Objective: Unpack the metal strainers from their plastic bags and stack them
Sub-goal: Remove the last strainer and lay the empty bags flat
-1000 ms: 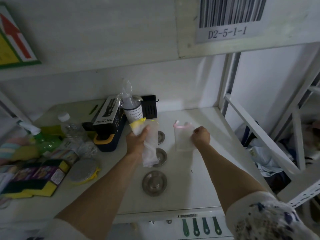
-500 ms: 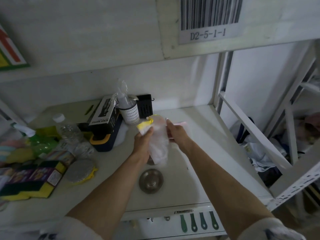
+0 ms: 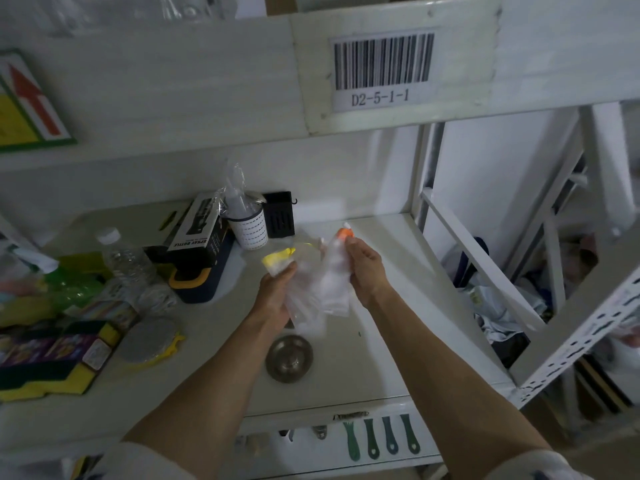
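Above the white shelf [image 3: 408,306], my left hand [image 3: 275,292] grips a clear plastic bag with a yellow top strip [image 3: 277,261]. My right hand [image 3: 365,268] grips a second clear bag with an orange-pink top strip [image 3: 343,233]. The two bags [image 3: 322,289] are pressed together between my hands and hang crumpled. One bare metal strainer [image 3: 289,357] lies flat on the shelf right below the bags. The other strainers lie hidden behind the bags and my left hand.
A black spray-bottle box [image 3: 199,233], a white perforated cup [image 3: 250,230] and a black holder [image 3: 280,214] stand at the back. A water bottle [image 3: 126,261], sponges [image 3: 52,358] and a round scrubber [image 3: 149,341] crowd the left. White rack bars [image 3: 485,265] close the right side.
My right hand carried its bag leftward from over the shelf and brought it against the bag in my left hand. The view shifted, so two strainers are now covered.
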